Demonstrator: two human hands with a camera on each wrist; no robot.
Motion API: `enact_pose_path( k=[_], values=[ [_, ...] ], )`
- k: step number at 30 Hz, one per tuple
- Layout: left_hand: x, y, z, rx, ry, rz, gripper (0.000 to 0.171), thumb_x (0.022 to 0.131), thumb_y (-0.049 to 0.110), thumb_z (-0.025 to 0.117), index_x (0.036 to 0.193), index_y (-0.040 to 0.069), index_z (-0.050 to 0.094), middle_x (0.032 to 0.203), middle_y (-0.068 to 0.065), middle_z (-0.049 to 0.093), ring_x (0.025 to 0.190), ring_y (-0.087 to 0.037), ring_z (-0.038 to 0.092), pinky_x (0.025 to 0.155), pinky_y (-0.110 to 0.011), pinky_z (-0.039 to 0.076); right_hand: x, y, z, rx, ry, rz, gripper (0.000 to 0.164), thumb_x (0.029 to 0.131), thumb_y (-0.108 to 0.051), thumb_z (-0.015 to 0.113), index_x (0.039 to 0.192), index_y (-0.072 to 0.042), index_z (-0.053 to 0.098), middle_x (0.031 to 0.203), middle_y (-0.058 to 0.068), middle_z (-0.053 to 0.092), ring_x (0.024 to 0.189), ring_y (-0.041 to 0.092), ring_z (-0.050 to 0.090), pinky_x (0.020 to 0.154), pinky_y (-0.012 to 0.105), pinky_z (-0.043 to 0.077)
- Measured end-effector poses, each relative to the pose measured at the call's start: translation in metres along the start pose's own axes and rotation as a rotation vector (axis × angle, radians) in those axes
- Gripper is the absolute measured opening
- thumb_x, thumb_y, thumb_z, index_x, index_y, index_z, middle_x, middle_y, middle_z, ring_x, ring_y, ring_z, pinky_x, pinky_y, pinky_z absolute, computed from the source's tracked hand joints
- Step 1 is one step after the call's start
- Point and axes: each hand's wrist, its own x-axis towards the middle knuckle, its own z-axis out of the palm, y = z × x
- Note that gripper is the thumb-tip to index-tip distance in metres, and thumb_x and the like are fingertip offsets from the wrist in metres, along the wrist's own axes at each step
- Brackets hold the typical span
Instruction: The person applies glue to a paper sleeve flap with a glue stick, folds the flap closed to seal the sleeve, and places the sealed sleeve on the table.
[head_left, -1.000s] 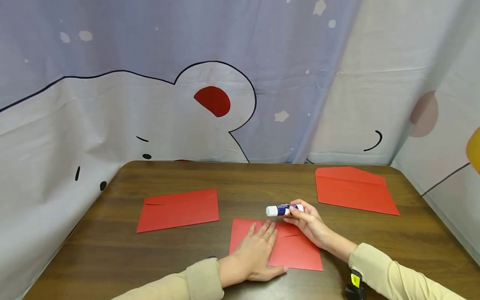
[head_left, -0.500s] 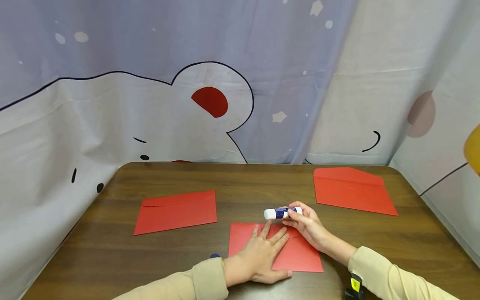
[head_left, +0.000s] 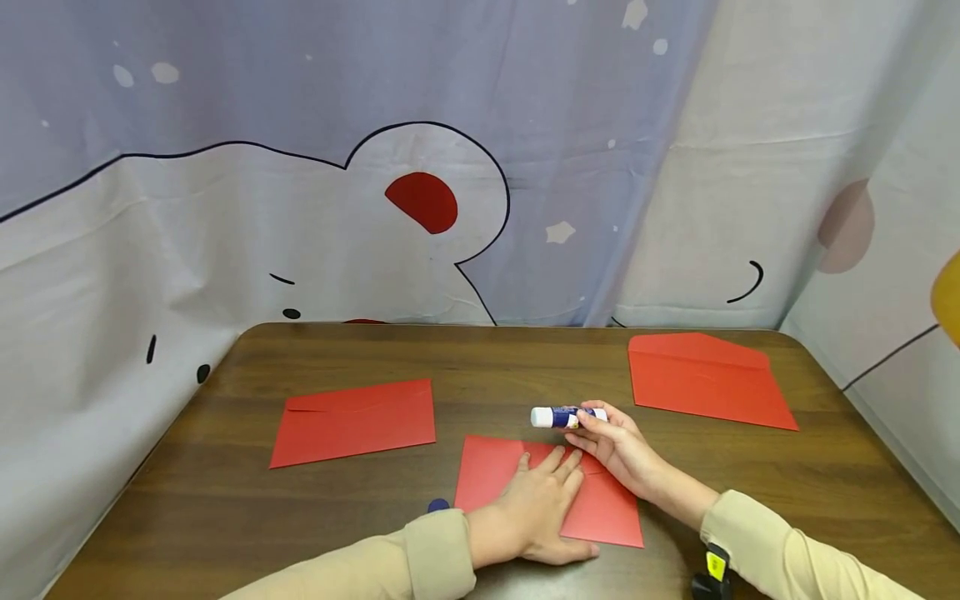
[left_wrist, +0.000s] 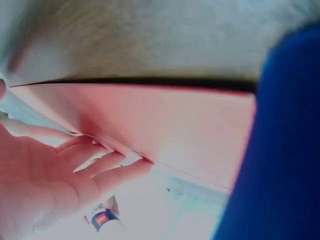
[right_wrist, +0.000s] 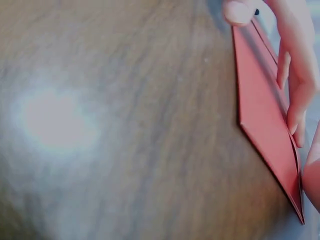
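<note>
In the head view, my left hand (head_left: 542, 510) lies spread on a closed red envelope (head_left: 609, 515), fingers across its flap. Its thumb reaches past the near edge. My right hand (head_left: 618, 454) grips a glue stick (head_left: 553, 417) with white ends and a dark blue label, held level above the envelope's far edge. The left wrist view shows the left fingers (left_wrist: 122, 175) along the flap line of the envelope (left_wrist: 200, 125), and the glue stick (left_wrist: 104, 218) beyond. From the right wrist, the envelope (right_wrist: 262, 100) appears edge-on under the left hand (right_wrist: 297, 55).
A second red envelope (head_left: 360, 425) lies at the left of the wooden table (head_left: 225, 500). Another, with its flap raised (head_left: 708, 383), lies at the back right. A small dark blue round thing (head_left: 438, 505) sits by the left sleeve. A printed curtain (head_left: 315, 217) hangs behind.
My left hand has slid right across the envelope's flap, uncovering more of the dark blue round thing. The right hand keeps the glue stick in nearly the same place.
</note>
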Motion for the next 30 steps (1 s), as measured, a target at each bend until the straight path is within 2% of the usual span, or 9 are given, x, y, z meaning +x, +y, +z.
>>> enact_pose_path(
  k=[4, 7, 15, 22, 26, 30],
  values=[
    [0.0, 0.003, 0.0, 0.053, -0.016, 0.01, 0.09, 0.082, 0.078, 0.042, 0.148, 0.018, 0.035, 0.158, 0.004, 0.029, 0.144, -0.019, 0.03, 0.101, -0.053, 0.042, -0.001, -0.002, -0.003, 0.051, 0.029, 0.002, 0.013, 0.099, -0.007, 0.049, 0.109, -0.01, 0.043, 0.1, -0.003, 0.064, 0.095, 0.013, 0.068, 0.091, 0.026, 0.052],
    [-0.001, 0.004, 0.001, 0.081, -0.024, 0.015, 0.09, 0.082, 0.079, 0.038, 0.152, 0.022, 0.029, 0.159, 0.009, 0.025, 0.145, -0.02, 0.029, 0.101, -0.054, 0.042, -0.002, -0.003, -0.004, 0.049, 0.045, 0.011, 0.014, 0.098, -0.007, 0.049, 0.11, -0.009, 0.042, 0.099, -0.002, 0.063, 0.094, 0.012, 0.068, 0.091, 0.026, 0.052],
    [0.006, 0.006, 0.0, 0.08, 0.025, 0.024, 0.088, 0.081, 0.079, 0.042, 0.147, 0.02, 0.039, 0.154, 0.007, 0.036, 0.138, -0.024, 0.04, 0.091, -0.058, 0.046, -0.004, -0.001, -0.005, 0.004, 0.036, 0.006, 0.014, 0.099, -0.007, 0.047, 0.111, -0.01, 0.039, 0.102, -0.003, 0.063, 0.096, 0.012, 0.068, 0.091, 0.025, 0.052],
    [0.009, 0.013, -0.001, 0.187, -0.02, 0.004, 0.093, 0.079, 0.086, 0.03, 0.151, 0.027, 0.031, 0.157, 0.011, 0.028, 0.136, -0.023, 0.038, 0.088, -0.059, 0.044, -0.004, -0.001, -0.007, 0.037, 0.009, -0.009, 0.012, 0.1, -0.008, 0.046, 0.11, -0.011, 0.041, 0.102, -0.004, 0.061, 0.096, 0.011, 0.067, 0.093, 0.025, 0.051],
    [0.01, 0.014, 0.0, 0.203, -0.019, -0.01, 0.09, 0.08, 0.085, 0.027, 0.15, 0.029, 0.031, 0.157, 0.012, 0.029, 0.137, -0.021, 0.037, 0.091, -0.056, 0.042, -0.004, -0.002, -0.009, 0.078, 0.013, -0.017, 0.011, 0.1, -0.009, 0.045, 0.11, -0.011, 0.043, 0.1, -0.004, 0.064, 0.095, 0.011, 0.067, 0.093, 0.025, 0.051],
    [0.012, 0.015, 0.0, 0.121, -0.008, 0.0, 0.086, 0.084, 0.08, 0.032, 0.149, 0.023, 0.036, 0.155, 0.007, 0.033, 0.143, -0.019, 0.032, 0.103, -0.054, 0.038, -0.004, -0.003, -0.011, 0.092, 0.038, -0.014, 0.01, 0.1, -0.01, 0.046, 0.11, -0.013, 0.044, 0.098, -0.004, 0.065, 0.094, 0.01, 0.067, 0.092, 0.025, 0.051]
  ],
)
